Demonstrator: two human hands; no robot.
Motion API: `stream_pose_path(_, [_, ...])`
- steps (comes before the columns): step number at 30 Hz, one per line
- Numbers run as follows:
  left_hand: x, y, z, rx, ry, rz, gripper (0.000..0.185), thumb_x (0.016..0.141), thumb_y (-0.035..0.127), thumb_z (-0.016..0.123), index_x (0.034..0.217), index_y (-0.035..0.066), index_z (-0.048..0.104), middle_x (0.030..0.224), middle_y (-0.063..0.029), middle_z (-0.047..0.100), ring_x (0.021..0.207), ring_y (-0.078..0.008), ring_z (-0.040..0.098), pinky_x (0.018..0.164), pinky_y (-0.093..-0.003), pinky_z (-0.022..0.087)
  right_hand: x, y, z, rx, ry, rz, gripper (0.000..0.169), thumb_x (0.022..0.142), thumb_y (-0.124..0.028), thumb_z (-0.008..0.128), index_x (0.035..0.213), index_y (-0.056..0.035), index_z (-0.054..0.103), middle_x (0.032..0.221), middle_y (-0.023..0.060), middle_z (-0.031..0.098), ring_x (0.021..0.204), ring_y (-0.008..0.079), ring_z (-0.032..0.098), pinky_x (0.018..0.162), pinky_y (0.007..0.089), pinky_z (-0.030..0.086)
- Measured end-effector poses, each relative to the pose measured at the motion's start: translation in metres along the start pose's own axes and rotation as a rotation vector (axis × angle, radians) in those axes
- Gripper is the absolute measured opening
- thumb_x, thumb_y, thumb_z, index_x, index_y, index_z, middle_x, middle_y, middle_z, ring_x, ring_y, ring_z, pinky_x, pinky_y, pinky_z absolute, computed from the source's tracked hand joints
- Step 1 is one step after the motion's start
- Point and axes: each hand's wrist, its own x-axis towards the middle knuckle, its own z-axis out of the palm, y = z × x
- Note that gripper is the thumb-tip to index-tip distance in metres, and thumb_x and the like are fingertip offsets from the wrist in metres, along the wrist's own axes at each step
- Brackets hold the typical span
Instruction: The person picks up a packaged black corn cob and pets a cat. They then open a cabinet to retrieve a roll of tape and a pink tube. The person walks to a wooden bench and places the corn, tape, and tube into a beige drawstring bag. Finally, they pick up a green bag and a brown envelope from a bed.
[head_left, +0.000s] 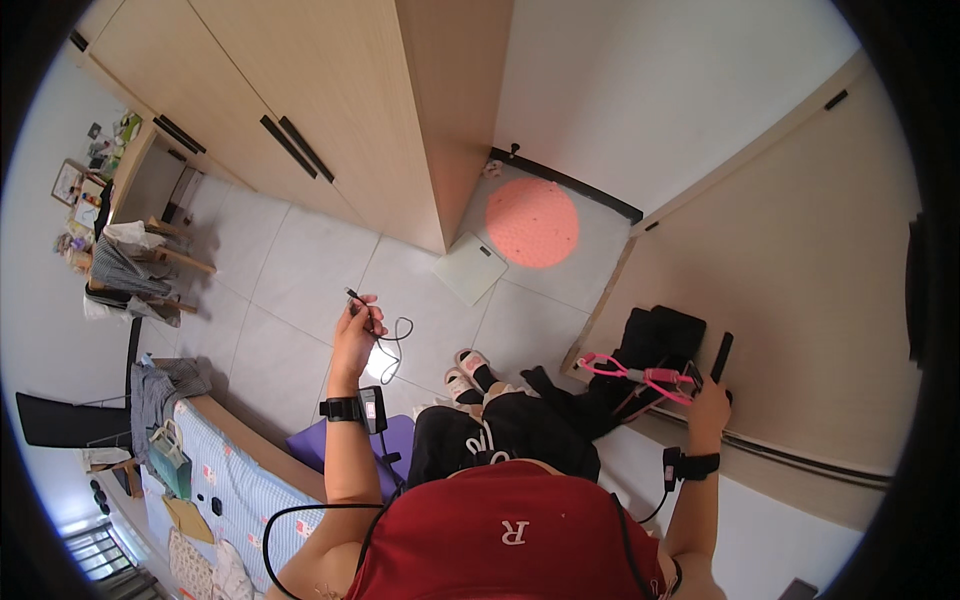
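My left hand (360, 319) holds a thin black USB cable (405, 330) in front of me. Its metal plug (350, 292) sticks out past the fingers, and the rest dangles in loops above the floor. On the right, my right hand (712, 409) is closed around the lower part of a black handle (722, 358) on a beige door. A pink strap (660, 375) with a metal clip and black cloth items (660, 337) hang beside these fingers. Whether the fingers also grip the strap is hidden.
A tall wooden wardrobe (322, 97) stands ahead. At its corner lie a flat pale scale (471, 268) and a round pink mat (533, 223) on grey tiles. The beige door (787, 285) is at right. A bed (247, 480) and a cluttered desk (124, 172) are at left.
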Motion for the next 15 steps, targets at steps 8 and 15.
stream_pose_path(8, [0.014, 0.022, 0.006, 0.017, -0.002, 0.041, 0.018, 0.095, 0.026, 0.045, 0.099, 0.009, 0.049, 0.071, 0.0032, 0.039, 0.060, -0.0084, 0.041, 0.058, -0.0258, 0.043, 0.027, 0.071, 0.023, -0.021, 0.115, -0.035, 0.029, 0.076, -0.014, 0.058, 0.104, -0.0102, 0.063, 0.089, 0.0210, 0.062, 0.085, 0.0400, 0.059, 0.072, 0.0478, 0.048])
stream_pose_path(15, [0.042, 0.024, 0.018, 0.123, -0.023, 0.128, 0.028, 0.094, 0.032, 0.044, 0.082, 0.007, 0.047, 0.062, 0.0038, 0.037, 0.052, -0.0075, 0.036, 0.047, -0.0249, 0.037, 0.087, 0.031, 0.079, -0.039, -0.078, -0.310, 0.034, 0.081, -0.020, 0.055, 0.111, -0.0057, 0.061, 0.094, 0.0207, 0.060, 0.083, 0.0292, 0.059, 0.074, 0.0371, 0.048])
